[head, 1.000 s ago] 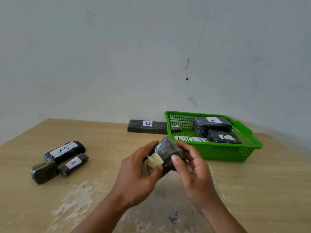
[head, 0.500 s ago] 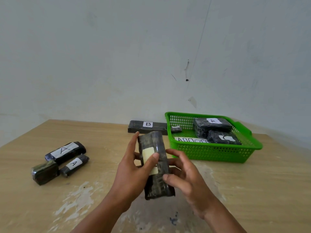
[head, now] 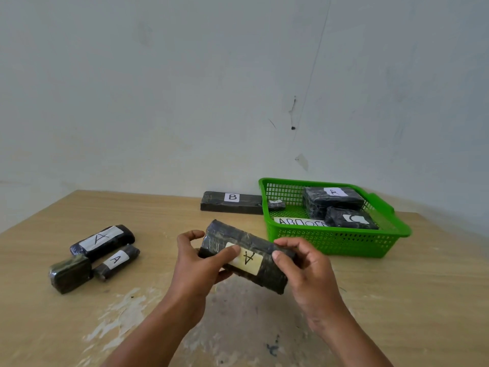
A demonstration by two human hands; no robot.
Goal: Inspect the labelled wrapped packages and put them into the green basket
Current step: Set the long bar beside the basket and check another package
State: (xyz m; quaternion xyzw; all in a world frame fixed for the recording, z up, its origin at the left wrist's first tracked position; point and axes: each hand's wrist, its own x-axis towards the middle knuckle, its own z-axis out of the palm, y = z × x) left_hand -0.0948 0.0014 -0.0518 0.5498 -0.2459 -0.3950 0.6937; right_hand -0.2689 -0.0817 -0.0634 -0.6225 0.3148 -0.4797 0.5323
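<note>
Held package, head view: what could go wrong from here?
1. Slip: the held package sits tilted, apparently above the table, gripped only near its ends by the left hand and right hand. The glossy wrap may slide.
2. Crowding: the green basket holds the A package and C package on its right side. A careless drop might land on them or the rim.

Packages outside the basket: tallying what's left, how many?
5: held package; large A package, small A package, greenish package at left; B package beside green basket.
</note>
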